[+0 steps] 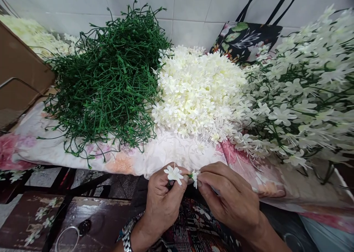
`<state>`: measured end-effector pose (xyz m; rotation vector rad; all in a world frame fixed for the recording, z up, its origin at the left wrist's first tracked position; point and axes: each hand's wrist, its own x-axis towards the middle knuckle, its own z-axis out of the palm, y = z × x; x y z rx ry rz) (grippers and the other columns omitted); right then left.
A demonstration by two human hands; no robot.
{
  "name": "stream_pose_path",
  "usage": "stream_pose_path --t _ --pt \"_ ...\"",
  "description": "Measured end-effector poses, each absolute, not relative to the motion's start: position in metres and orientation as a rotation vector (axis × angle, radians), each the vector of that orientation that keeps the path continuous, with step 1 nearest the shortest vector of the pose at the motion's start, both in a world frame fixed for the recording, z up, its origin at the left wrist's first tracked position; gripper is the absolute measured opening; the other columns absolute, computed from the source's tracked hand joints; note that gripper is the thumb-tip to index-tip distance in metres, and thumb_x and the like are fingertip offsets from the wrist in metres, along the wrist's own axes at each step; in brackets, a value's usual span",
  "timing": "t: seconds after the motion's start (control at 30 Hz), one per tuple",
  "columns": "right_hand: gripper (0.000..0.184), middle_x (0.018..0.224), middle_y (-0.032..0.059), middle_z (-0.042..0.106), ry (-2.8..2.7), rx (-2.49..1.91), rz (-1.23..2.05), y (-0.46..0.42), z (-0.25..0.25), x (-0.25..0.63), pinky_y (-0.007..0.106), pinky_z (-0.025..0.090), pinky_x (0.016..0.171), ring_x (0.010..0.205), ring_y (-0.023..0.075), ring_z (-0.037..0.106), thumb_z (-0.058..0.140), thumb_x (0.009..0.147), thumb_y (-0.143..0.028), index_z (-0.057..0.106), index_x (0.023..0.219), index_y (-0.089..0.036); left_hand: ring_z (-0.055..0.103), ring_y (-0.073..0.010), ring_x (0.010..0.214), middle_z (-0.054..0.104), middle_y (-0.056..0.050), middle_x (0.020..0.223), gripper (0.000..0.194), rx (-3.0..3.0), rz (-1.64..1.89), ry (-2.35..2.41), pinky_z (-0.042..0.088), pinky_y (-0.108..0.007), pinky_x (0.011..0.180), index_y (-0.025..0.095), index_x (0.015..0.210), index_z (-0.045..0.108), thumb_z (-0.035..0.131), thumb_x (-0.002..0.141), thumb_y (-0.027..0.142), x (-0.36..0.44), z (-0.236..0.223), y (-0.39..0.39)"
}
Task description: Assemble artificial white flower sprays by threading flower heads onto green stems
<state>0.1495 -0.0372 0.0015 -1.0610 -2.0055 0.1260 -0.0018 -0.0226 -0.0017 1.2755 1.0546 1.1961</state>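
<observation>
My left hand (pixel 162 198) is closed in a pinch on a small green stem carrying a white artificial flower (pixel 173 174). My right hand (pixel 226 195) is pinched on a second white flower (pixel 195 177) at the stem's tip, so the fingertips of both hands nearly meet. On the floral cloth (pixel 132 160) in front of me lie a heap of bare green plastic stems (pixel 107 82), a heap of loose white flower heads (pixel 196 90), and a pile of finished flower sprigs (pixel 301 93) at the right.
A brown cardboard box (pixel 19 67) stands at the left, with more white flowers (pixel 35 36) behind it. A black floral tote bag (pixel 246 40) leans on the tiled wall. A dark wooden surface (pixel 83 215) with a round metal ring lies below left.
</observation>
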Motion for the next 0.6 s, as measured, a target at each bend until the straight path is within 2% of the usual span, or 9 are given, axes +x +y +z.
stream_pose_path --t 0.2,0.6 --pt "0.016 0.072 0.0029 0.058 -1.948 -1.062 0.38 -0.033 0.008 0.147 0.023 0.046 0.059 0.068 0.0109 0.053 0.051 0.08 -0.001 0.053 0.087 -0.015 0.048 -0.0084 0.058 0.055 0.004 0.06 0.016 1.276 1.21 1.01 0.04 -0.018 0.057 0.017 0.069 0.066 0.056 0.079 0.01 -0.003 -0.007 -0.024" --pt "0.013 0.067 0.0016 0.055 -2.033 -1.1 0.295 -0.032 0.006 0.149 0.022 0.043 0.057 0.062 0.0109 0.051 0.047 0.083 -0.004 0.05 0.084 -0.016 0.048 -0.0094 0.058 0.051 0.003 0.063 0.018 1.524 1.191 0.981 0.038 -0.02 0.055 0.018 0.077 0.066 0.052 0.082 0.009 -0.008 -0.013 -0.022"
